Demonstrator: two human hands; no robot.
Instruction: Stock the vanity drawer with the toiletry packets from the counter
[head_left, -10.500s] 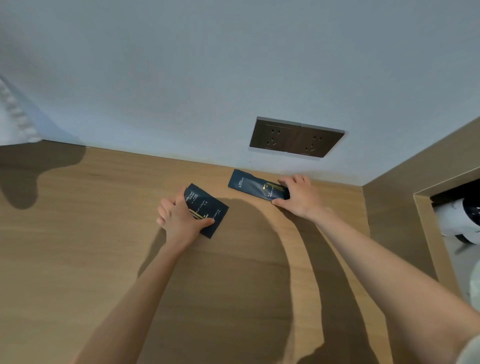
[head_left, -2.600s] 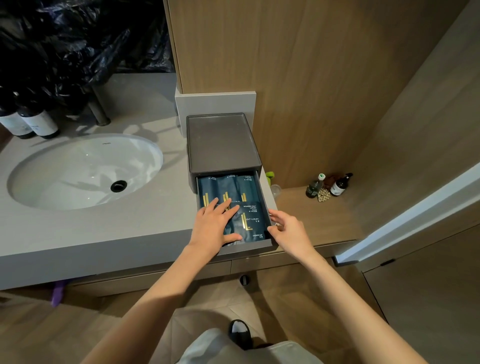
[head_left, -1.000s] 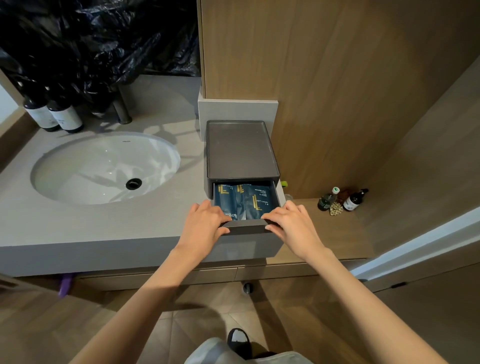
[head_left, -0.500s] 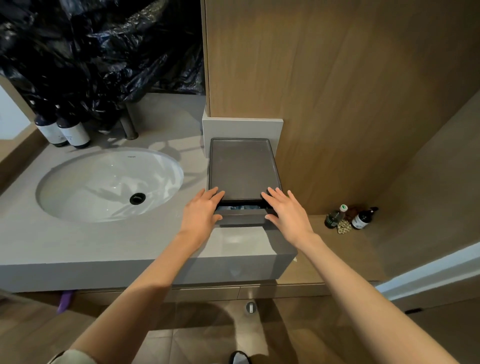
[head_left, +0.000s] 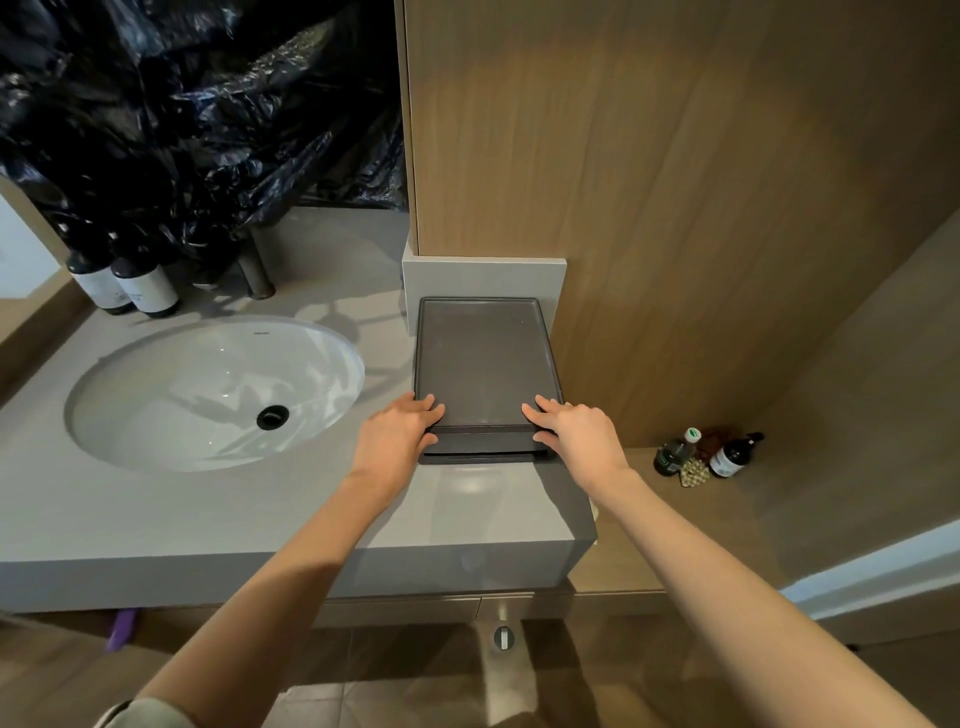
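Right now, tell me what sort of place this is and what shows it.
Most likely a bathroom, perhaps a hotel's. A white oval sink is set in a grey vanity counter, dark labelled toiletry bottles stand behind it, and both hands rest on a small grey drawer box on the counter.

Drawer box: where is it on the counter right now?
The grey drawer box sits at the counter's right end, right of the sink, against the wood panel.
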